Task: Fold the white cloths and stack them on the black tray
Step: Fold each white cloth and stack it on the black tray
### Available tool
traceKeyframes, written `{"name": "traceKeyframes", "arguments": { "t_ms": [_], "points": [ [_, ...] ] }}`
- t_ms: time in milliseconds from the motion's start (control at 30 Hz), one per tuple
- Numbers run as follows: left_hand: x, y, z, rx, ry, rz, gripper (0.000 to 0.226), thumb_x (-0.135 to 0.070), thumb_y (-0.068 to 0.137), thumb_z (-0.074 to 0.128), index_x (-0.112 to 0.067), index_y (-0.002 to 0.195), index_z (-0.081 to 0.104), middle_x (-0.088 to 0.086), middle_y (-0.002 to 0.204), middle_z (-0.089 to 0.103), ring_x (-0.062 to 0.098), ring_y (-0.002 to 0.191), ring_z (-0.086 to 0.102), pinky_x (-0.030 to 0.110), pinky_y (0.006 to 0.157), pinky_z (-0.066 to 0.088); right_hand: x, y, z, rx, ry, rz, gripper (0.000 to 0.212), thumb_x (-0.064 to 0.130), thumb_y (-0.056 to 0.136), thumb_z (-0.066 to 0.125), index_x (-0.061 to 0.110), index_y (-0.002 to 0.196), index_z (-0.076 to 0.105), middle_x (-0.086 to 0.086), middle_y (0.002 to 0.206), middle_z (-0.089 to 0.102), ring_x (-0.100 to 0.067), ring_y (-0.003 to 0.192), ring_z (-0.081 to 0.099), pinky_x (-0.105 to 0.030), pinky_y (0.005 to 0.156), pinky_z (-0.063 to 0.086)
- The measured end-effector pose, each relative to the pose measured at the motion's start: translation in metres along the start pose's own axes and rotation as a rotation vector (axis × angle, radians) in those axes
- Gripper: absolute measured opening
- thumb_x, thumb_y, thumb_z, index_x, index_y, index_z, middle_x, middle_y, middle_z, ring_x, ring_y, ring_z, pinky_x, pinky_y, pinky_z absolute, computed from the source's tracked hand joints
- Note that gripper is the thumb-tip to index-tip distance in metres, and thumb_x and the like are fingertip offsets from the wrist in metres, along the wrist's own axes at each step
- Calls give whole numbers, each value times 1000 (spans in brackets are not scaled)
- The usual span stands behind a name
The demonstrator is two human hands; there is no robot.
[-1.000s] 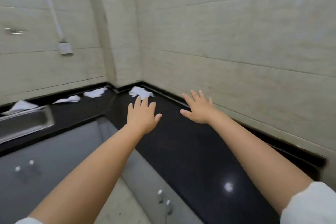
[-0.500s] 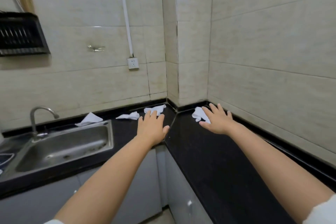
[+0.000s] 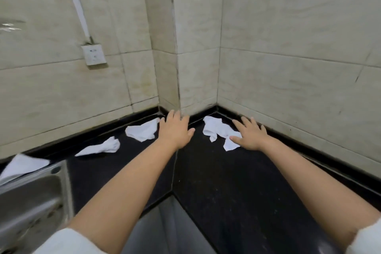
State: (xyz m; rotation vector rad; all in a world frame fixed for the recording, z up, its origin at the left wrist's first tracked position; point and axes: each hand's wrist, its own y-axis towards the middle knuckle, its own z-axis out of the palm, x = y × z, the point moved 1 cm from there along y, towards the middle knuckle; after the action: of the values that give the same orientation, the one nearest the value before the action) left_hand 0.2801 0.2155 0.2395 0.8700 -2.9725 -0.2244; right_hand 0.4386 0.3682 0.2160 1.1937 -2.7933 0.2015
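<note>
Several crumpled white cloths lie on the black counter (image 3: 226,181). One cloth (image 3: 216,130) sits in the corner by the right wall, and my right hand (image 3: 250,134) is spread flat at its right edge, fingers straight. My left hand (image 3: 175,129) reaches out flat with straight fingers, just right of a second cloth (image 3: 143,131). A third cloth (image 3: 103,147) lies further left, and another cloth (image 3: 22,166) rests behind the sink. Neither hand holds anything. No black tray is in view.
A steel sink (image 3: 31,202) fills the lower left. Tiled walls meet at a protruding column (image 3: 165,47) behind the counter corner. A wall socket (image 3: 93,54) with a white conduit hangs at the left. Grey cabinet fronts (image 3: 165,229) lie below the counter's inner corner.
The view has swung toward the corner and closer in. Both hands have reached further forward; my right hand now lies right of the corner cloth instead of over it.
</note>
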Motion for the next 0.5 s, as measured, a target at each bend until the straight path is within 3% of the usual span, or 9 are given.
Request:
{"name": "traceKeyframes", "arguments": {
  "t_ms": [300, 500],
  "points": [
    [21, 154, 126, 231, -102, 356, 53, -40, 98, 35, -15, 144, 26, 10, 156, 13, 28, 145, 3, 47, 116, 13, -13, 122, 92, 156, 121, 374, 59, 43, 95, 37, 24, 146, 15, -4, 157, 7, -29, 145, 0, -55, 114, 12],
    [24, 196, 209, 384, -138, 455, 53, -39, 98, 34, -15, 145, 24, 8, 156, 13, 26, 146, 5, 46, 116, 13, -20, 176, 160, 225, 214, 471, 53, 39, 94, 41, 16, 141, 32, -10, 146, 35, -29, 137, 28, -45, 110, 31]
  ]
}}
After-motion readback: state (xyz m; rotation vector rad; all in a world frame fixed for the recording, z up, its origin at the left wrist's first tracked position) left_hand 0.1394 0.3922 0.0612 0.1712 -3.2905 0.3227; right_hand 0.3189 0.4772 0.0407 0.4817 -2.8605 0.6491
